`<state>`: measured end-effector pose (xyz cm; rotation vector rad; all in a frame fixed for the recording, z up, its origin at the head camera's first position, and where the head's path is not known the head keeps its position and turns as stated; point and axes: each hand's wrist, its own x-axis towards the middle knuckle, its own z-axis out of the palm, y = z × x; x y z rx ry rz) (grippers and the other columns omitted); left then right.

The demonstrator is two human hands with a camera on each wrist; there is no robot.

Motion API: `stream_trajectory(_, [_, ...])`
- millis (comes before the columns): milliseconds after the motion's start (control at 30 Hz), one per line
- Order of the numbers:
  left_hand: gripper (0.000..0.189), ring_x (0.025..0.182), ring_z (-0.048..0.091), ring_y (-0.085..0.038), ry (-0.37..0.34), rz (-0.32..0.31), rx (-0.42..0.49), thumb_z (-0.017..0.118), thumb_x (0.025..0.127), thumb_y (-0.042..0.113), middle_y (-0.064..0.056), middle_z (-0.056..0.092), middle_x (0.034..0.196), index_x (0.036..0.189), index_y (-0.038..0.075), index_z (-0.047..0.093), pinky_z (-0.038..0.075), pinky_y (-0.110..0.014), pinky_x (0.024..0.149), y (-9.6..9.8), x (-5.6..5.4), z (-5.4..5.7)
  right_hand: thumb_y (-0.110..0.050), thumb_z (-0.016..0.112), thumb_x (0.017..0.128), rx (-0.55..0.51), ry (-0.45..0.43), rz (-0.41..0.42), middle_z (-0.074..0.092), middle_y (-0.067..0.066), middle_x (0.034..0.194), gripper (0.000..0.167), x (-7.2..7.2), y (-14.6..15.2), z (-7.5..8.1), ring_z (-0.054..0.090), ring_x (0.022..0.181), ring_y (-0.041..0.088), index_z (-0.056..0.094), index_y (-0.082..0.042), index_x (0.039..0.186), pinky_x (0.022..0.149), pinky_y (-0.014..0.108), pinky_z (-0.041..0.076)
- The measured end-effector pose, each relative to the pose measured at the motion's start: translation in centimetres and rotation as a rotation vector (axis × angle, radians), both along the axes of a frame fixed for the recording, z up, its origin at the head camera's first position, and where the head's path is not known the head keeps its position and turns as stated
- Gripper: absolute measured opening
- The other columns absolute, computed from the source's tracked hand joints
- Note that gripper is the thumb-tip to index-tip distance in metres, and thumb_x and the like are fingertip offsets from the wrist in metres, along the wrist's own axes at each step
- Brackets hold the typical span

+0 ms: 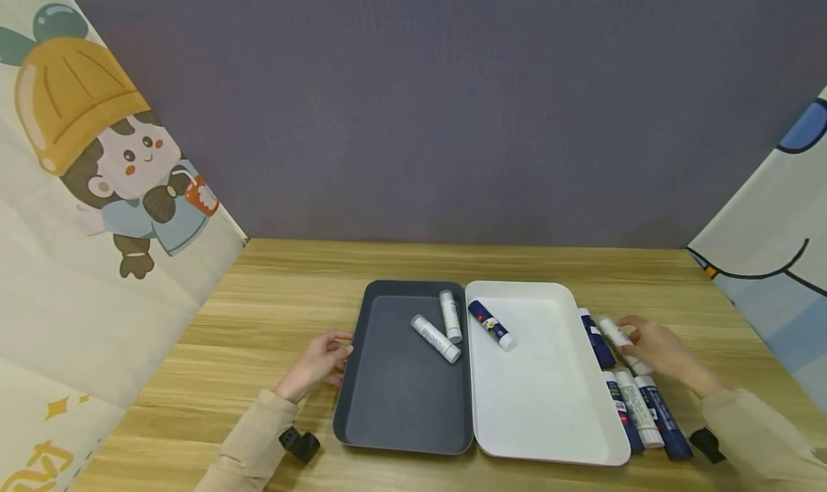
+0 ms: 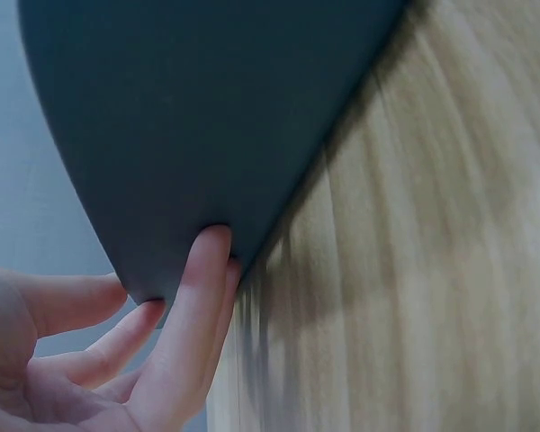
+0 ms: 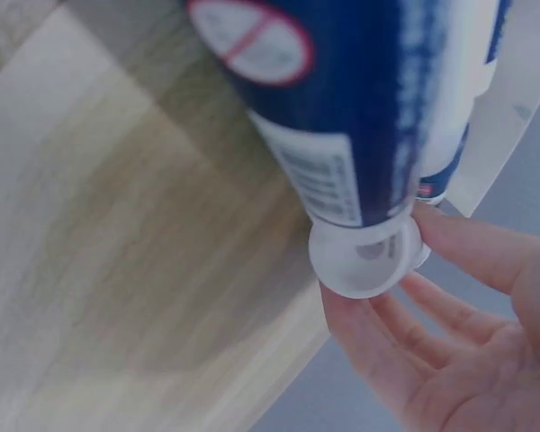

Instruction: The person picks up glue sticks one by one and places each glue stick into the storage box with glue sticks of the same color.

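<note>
My left hand [image 1: 321, 359] is at the left side of a dark grey tray [image 1: 405, 434]; its fingertips touch the outer wall and rim in the left wrist view. On the right, my right hand [image 1: 655, 345] pinches a white glue stick [image 1: 617, 334] between thumb and fingers. In the right wrist view a blue glue stick [image 3: 342, 99] with a white cap hides most of that grip. Several other glue sticks lie around this hand, among them a blue one [image 1: 597, 340] and a white one [image 1: 639, 409].
A white tray [image 1: 543, 413] adjoins the grey one and holds a blue glue stick [image 1: 491, 325]. Two white glue sticks, one [image 1: 436, 339] slanted and one [image 1: 450, 317] nearly straight, lie in the grey tray. Behind the wooden table [image 1: 310, 262] rises a grey wall panel [image 1: 413, 118].
</note>
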<state>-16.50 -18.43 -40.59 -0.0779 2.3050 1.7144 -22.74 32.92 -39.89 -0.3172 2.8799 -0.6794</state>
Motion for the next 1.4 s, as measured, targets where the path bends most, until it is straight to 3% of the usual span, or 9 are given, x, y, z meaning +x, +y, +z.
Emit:
stream_trajectory(467, [0.035,0.064,0.056,-0.018,-0.004,0.018,-0.010,0.044,0.092,0.007,-0.020,0.055,0.093,0.123,-0.008,0.040,0.050,-0.034,0.051,0.1,0.0,0.0,-0.003,0.060,0.078,-0.009,0.017,-0.005,0.056,0.026,0.081,0.044,0.0,0.0,0.8,0.054,0.065,0.023,0.042,0.017,0.113,0.053,0.035,0.045])
stream_trajectory(933, [0.032,0.063,0.056,-0.018,-0.016,0.049,-0.036,0.045,0.091,0.006,-0.018,0.055,0.090,0.121,-0.006,0.043,0.049,-0.033,0.050,0.2,-0.1,0.0,-0.005,0.062,0.076,0.013,0.086,0.034,0.058,0.026,0.079,0.043,0.0,-0.1,1.4,0.056,0.069,0.032,0.046,0.015,0.109,0.058,0.045,0.045])
stream_trajectory(1400, [0.034,0.064,0.057,-0.018,-0.009,0.020,-0.017,0.045,0.092,0.007,-0.019,0.055,0.090,0.122,-0.007,0.041,0.049,-0.033,0.049,0.1,-0.1,0.3,-0.006,0.062,0.076,0.013,0.081,0.027,0.058,0.025,0.079,0.044,-0.1,-0.3,2.0,0.055,0.068,0.029,0.045,0.016,0.110,0.058,0.044,0.044])
